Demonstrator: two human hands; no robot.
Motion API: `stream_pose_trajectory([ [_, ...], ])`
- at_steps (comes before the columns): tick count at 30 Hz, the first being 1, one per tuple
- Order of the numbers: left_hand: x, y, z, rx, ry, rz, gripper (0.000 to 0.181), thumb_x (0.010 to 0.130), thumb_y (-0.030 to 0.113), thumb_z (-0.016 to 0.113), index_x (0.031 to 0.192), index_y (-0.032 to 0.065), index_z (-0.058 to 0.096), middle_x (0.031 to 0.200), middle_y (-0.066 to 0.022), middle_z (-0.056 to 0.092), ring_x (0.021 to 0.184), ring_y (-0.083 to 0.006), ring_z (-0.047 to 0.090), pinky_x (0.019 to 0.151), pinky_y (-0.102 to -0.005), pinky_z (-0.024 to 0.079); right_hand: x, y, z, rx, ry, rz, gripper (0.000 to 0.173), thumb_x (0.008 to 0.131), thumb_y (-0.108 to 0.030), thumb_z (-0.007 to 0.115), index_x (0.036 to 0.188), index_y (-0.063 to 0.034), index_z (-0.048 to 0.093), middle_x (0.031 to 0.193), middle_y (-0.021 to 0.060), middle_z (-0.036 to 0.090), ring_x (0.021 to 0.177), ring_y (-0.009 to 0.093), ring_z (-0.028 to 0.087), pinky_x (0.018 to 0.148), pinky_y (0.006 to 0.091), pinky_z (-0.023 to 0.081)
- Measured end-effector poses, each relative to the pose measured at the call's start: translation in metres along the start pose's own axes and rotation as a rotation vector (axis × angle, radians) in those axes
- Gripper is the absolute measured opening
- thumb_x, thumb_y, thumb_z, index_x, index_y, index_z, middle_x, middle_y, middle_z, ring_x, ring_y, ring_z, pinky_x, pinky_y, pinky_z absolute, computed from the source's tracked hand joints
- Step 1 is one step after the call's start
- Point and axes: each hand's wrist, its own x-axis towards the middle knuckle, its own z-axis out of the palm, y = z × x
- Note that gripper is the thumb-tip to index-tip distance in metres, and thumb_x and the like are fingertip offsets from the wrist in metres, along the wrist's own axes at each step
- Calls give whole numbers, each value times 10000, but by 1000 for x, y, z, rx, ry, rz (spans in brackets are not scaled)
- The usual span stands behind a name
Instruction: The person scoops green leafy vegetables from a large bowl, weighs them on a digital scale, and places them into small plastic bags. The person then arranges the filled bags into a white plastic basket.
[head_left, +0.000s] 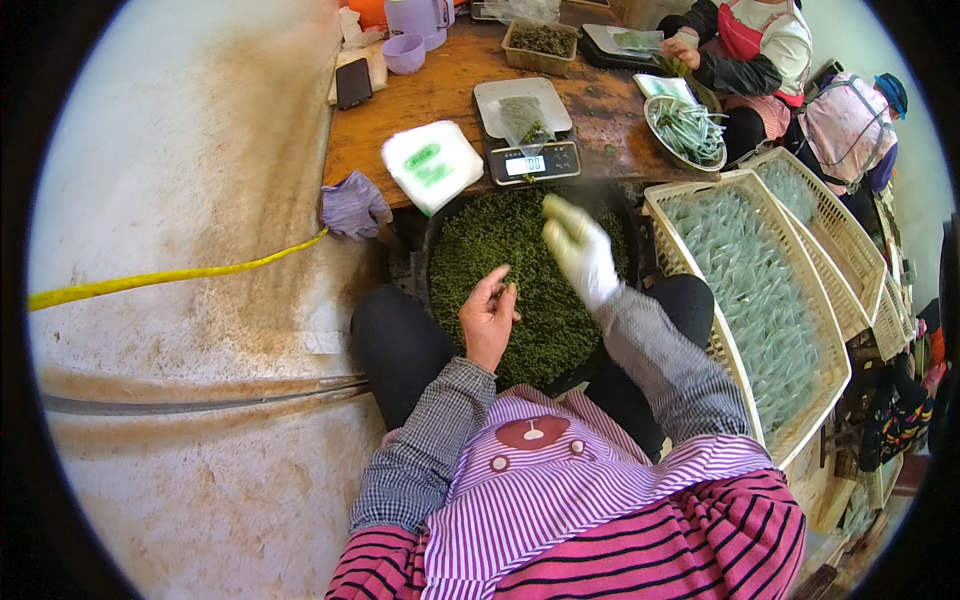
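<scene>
My bare left hand (488, 313) hovers over a dark tub (636, 255) full of small green plant pieces (551, 322), perhaps peppercorns. Its thumb and forefinger are apart, and I see nothing held between them. Blurred by motion, my right hand (579, 247) wears a white glove with yellowish fingertips and is above the tub's far right part. Its fingers are spread with nothing visible in them. Just beyond, a digital scale (551, 103) with a lit display carries a clear plastic bag (523, 120) partly filled with green pieces.
A stack of printed plastic bags (433, 165) and a purple glove (355, 205) lie left of the scale. Crates of filled bags (750, 300) flank my right knee. On the wooden table (442, 97) are a phone (353, 83) and a bowl of strips (685, 131). Another person's hand (681, 52) works there.
</scene>
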Motion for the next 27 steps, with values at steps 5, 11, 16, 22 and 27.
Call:
stream_pose_trajectory([
  [5, 9, 0, 14, -118, 11, -56, 405, 914, 48, 550, 1307, 23, 453, 767, -33, 583, 559, -49, 521, 458, -211, 469, -75, 3, 8, 145, -366, 342, 382, 857, -135, 639, 1218, -30, 570, 1104, 132, 625, 997, 208, 615, 852, 292, 484],
  [11, 9, 0, 14, 43, -105, -147, 319, 955, 132, 500, 1254, 20, 511, 704, -28, 578, 484, -55, 505, 421, -213, 443, -64, -1, 2, 4, -354, 265, 295, 866, -137, 627, 1123, 6, 611, 986, 108, 639, 883, 187, 628, 768, 277, 496],
  [16, 30, 5, 13, 168, -183, -206, 338, 971, 203, 476, 1246, 10, 515, 729, -60, 629, 483, -76, 534, 438, -229, 458, -38, -1, -8, 282, -154, 523, 205, 871, -121, 616, 1028, 9, 638, 910, 38, 647, 827, 107, 568, 751, 257, 473],
  [22, 90, 6, 20, 534, -98, -16, 371, 879, 225, 624, 1179, 12, 572, 879, -99, 676, 635, -128, 624, 534, -277, 501, -4, 30, -20, 431, 49, 524, 175, 878, -74, 617, 1030, 11, 634, 905, 12, 637, 803, 81, 554, 734, 209, 455],
  [27, 144, 18, 47, 785, 70, 224, 315, 781, 222, 712, 1019, 25, 651, 922, -85, 574, 790, -245, 608, 712, -373, 486, 16, 30, -18, 552, 105, 523, 181, 874, -78, 625, 1032, 9, 634, 904, -1, 630, 779, 65, 538, 705, 197, 443],
])
